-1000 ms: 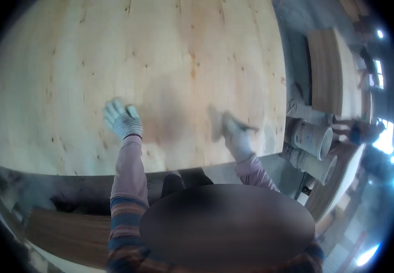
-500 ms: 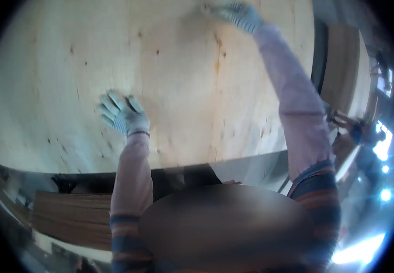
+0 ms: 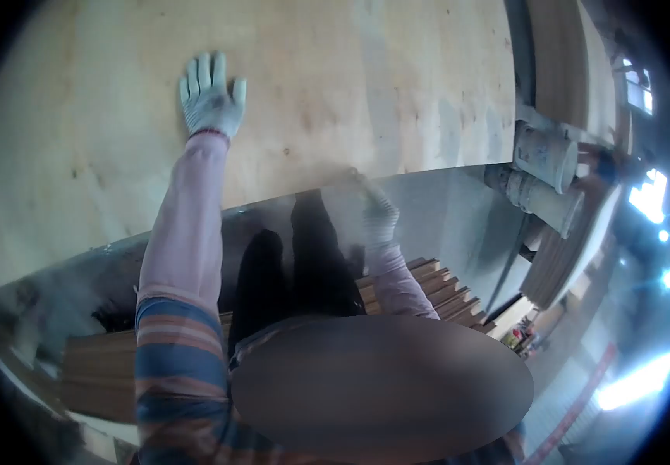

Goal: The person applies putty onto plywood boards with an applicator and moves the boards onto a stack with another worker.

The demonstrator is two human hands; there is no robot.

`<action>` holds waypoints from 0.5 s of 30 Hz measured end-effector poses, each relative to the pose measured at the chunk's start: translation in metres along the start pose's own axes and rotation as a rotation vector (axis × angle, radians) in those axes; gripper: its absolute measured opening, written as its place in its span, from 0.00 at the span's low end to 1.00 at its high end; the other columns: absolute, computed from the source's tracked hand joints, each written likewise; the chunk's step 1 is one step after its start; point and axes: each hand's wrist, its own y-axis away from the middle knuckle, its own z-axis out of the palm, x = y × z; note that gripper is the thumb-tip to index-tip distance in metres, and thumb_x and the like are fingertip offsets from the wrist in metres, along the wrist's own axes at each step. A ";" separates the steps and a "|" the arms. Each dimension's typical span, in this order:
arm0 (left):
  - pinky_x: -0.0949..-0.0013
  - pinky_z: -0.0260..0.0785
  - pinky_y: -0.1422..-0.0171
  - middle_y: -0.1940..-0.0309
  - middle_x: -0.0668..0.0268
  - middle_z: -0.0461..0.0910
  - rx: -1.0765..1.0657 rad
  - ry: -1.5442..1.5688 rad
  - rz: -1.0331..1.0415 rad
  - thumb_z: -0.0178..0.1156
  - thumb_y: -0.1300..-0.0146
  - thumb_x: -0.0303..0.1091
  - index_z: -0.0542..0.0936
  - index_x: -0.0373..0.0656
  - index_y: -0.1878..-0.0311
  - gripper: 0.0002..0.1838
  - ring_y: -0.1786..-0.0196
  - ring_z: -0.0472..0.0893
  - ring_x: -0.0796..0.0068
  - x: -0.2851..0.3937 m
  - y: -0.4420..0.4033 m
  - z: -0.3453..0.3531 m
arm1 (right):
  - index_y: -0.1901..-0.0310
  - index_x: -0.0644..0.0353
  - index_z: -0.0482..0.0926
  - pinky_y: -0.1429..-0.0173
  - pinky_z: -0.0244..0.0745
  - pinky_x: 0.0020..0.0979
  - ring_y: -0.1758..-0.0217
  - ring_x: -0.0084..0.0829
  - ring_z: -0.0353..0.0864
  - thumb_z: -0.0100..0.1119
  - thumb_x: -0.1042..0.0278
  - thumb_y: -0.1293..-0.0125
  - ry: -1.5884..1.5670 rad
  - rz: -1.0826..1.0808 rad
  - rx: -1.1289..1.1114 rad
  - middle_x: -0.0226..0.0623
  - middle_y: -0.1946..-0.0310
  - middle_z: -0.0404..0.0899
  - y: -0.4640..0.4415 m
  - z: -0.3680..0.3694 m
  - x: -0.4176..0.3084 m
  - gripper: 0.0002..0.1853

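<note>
Rests the gloved left hand (image 3: 213, 99) palm-down and splayed on the large wooden sheet (image 3: 312, 93) across the upper view. Has the right hand (image 3: 379, 213) well apart, at the sheet's near edge, too blurred to tell its grip.
</note>
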 end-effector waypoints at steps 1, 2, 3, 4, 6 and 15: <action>0.40 0.48 0.27 0.30 0.55 0.62 0.024 0.051 0.162 0.48 0.34 0.55 0.66 0.45 0.32 0.32 0.29 0.59 0.48 -0.037 0.023 0.000 | 0.43 0.58 0.79 0.40 0.76 0.31 0.43 0.33 0.81 0.55 0.79 0.34 -0.280 0.174 0.022 0.37 0.44 0.81 0.006 0.013 -0.015 0.18; 0.41 0.47 0.26 0.30 0.55 0.62 0.034 -0.029 0.040 0.47 0.32 0.54 0.66 0.46 0.31 0.32 0.29 0.59 0.49 -0.078 0.049 -0.005 | 0.42 0.64 0.77 0.43 0.77 0.31 0.44 0.33 0.80 0.53 0.77 0.30 -0.475 0.538 0.118 0.41 0.45 0.81 -0.005 0.022 -0.068 0.16; 0.42 0.47 0.25 0.30 0.55 0.62 0.052 -0.106 -0.087 0.46 0.31 0.53 0.66 0.47 0.30 0.31 0.29 0.60 0.49 -0.119 0.074 -0.013 | 0.43 0.67 0.77 0.48 0.76 0.28 0.49 0.30 0.81 0.54 0.75 0.30 -0.711 0.531 0.089 0.40 0.50 0.82 -0.018 0.030 -0.106 0.15; 0.43 0.48 0.25 0.30 0.55 0.62 0.075 -0.184 -0.281 0.47 0.31 0.53 0.66 0.46 0.31 0.31 0.28 0.60 0.49 -0.150 0.102 -0.026 | 0.45 0.69 0.77 0.54 0.75 0.25 0.55 0.28 0.81 0.55 0.73 0.30 -0.937 0.519 0.057 0.40 0.54 0.83 -0.031 0.032 -0.134 0.15; 0.44 0.49 0.26 0.30 0.55 0.62 0.062 -0.283 -0.504 0.47 0.31 0.53 0.67 0.45 0.32 0.30 0.28 0.60 0.50 -0.174 0.120 -0.032 | 0.47 0.72 0.78 0.59 0.75 0.22 0.60 0.23 0.81 0.57 0.70 0.30 -1.036 0.502 -0.034 0.39 0.60 0.84 -0.046 0.046 -0.107 0.16; 0.46 0.51 0.28 0.31 0.55 0.61 -0.092 -0.348 -0.600 0.48 0.32 0.48 0.65 0.43 0.32 0.29 0.29 0.59 0.50 -0.165 0.110 -0.048 | 0.54 0.59 0.84 0.57 0.77 0.21 0.64 0.21 0.81 0.59 0.72 0.32 -0.460 0.310 -0.611 0.28 0.61 0.85 -0.111 0.118 -0.074 0.08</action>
